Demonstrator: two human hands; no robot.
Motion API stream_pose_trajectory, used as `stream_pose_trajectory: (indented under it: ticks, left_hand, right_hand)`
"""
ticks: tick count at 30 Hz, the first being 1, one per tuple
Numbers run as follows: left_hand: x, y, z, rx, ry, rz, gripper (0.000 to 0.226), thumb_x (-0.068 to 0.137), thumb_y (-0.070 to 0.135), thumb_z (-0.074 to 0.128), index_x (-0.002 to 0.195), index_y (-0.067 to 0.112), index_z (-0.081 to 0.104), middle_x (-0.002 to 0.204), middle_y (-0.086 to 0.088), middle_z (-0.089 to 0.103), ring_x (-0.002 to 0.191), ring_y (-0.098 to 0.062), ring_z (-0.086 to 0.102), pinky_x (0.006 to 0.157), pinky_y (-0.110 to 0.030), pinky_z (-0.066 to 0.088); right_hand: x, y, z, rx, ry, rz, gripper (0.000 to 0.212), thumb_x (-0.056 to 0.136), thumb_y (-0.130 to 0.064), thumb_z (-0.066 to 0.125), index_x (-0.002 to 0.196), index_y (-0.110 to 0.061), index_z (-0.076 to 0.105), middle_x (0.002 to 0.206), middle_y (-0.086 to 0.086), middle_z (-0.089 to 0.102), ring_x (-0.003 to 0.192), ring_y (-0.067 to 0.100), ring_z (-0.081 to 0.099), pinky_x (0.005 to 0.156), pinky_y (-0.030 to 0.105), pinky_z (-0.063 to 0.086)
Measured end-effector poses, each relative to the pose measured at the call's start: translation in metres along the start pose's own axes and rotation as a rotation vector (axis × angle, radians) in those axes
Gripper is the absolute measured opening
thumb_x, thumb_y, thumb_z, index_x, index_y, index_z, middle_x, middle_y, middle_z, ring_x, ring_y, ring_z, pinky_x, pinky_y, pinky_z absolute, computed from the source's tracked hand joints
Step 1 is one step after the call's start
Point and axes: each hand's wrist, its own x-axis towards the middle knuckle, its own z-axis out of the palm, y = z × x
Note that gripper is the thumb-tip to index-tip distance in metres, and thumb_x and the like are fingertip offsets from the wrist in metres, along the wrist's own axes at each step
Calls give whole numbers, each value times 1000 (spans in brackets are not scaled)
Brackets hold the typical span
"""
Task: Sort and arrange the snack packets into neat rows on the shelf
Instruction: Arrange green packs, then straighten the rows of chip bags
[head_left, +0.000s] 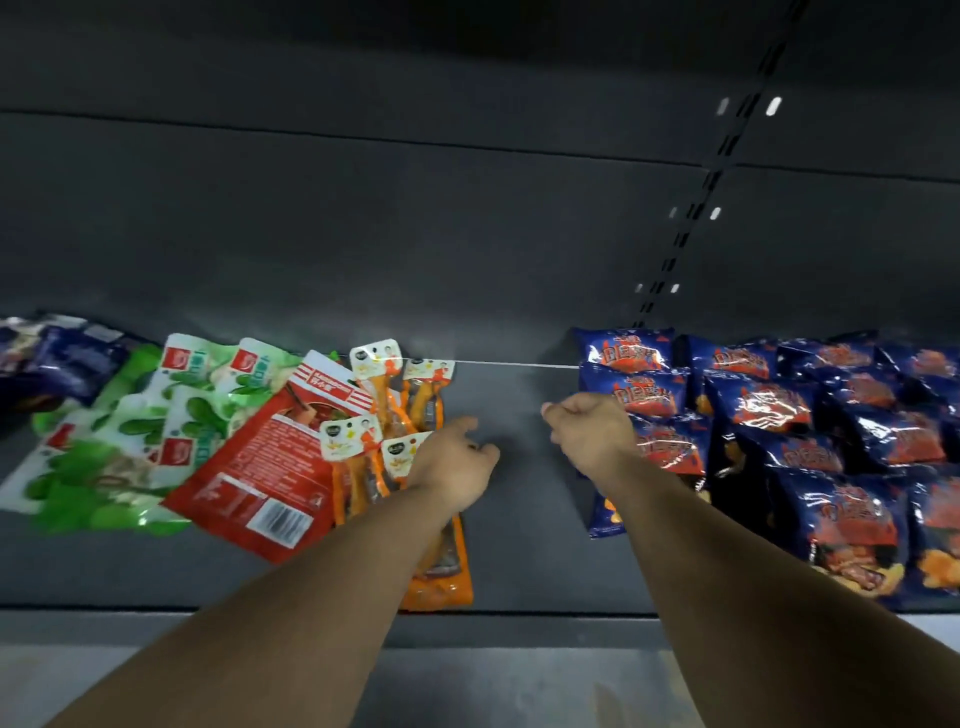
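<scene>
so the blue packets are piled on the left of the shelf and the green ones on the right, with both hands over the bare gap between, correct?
Not quite: the sides are swapped. The head view shows the blue packets on the right of the shelf and the green packets on the left. The left hand and right hand are over the gap.

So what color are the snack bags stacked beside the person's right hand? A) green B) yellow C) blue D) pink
C: the blue packets with red-orange print fill the shelf right of the right hand; the green packets lie far left.
</scene>
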Motion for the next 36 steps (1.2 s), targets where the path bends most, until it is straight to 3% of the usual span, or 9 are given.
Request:
stream_pose_trajectory:
  ticks: [4, 7, 9, 15, 22, 27, 32, 36]
  left_hand:
    - [-8, -23, -42, -18, 85, -30, 16, 94, 23, 55, 108, 20, 62, 111, -8, 62, 104, -28, 61, 81, -29, 48]
    - [-9, -43, -76, 12, 153, -54, 31, 94, 27, 55, 123, 15, 58, 123, -8, 61, 108, -27, 59, 83, -25, 44]
    - [-9, -58, -97, 19, 206, -86, 39, 93, 29, 55, 130, 15, 54, 127, -9, 59, 111, -27, 58, 84, -24, 43]
    - [-14, -104, -143, -27, 263, -135, 40, 92, 30, 55, 129, 16, 55, 129, -7, 59, 115, -27, 55, 93, -29, 44]
    - [-18, -161, -214, -81, 398, -240, 46, 92, 32, 56, 134, 17, 48, 126, -9, 59, 112, -29, 57, 90, -30, 45]
    - [-28, -214, -284, -127, 584, -304, 41, 94, 29, 52, 132, 14, 47, 124, -12, 58, 107, -32, 57, 82, -33, 44]
    - [-27, -269, -346, -206, 759, -421, 46, 92, 30, 55, 132, 11, 44, 129, -13, 53, 106, -33, 55, 77, -33, 40]
    - [-12, -297, -378, -368, 915, -645, 59, 88, 35, 58, 133, 3, 38, 136, -21, 44, 120, -39, 48, 92, -38, 40]
  right_hand:
    - [-7, -25, 45, -86, -161, -1, 26, 89, -34, 61, 72, -14, 60, 90, 14, 68, 84, 28, 61, 85, 37, 50]
    - [-17, -48, 80, -147, -235, -58, 27, 90, -35, 59, 76, -12, 62, 96, 15, 70, 94, 30, 64, 84, 35, 51]
    - [-27, -62, 101, -199, -259, -92, 25, 91, -37, 57, 90, -13, 64, 103, 11, 68, 100, 28, 63, 84, 31, 48]
    - [-53, -86, 166, -233, -262, -128, 44, 92, -39, 57, 126, -12, 54, 132, 8, 54, 119, 27, 53, 93, 28, 42]
    - [-77, -113, 233, -228, -298, -184, 47, 89, -38, 61, 126, -10, 55, 132, 9, 55, 121, 27, 52, 101, 28, 38]
    - [-96, -134, 290, -143, -356, -235, 32, 83, -38, 68, 103, -14, 60, 107, 15, 66, 101, 35, 63, 89, 42, 50]
    - [-111, -154, 324, -144, -416, -254, 42, 85, -39, 66, 117, -14, 57, 111, 9, 64, 99, 32, 63, 90, 43, 50]
    - [-121, -162, 337, -160, -448, -243, 46, 88, -36, 64, 124, -11, 52, 120, 12, 61, 104, 30, 61, 90, 37, 49]
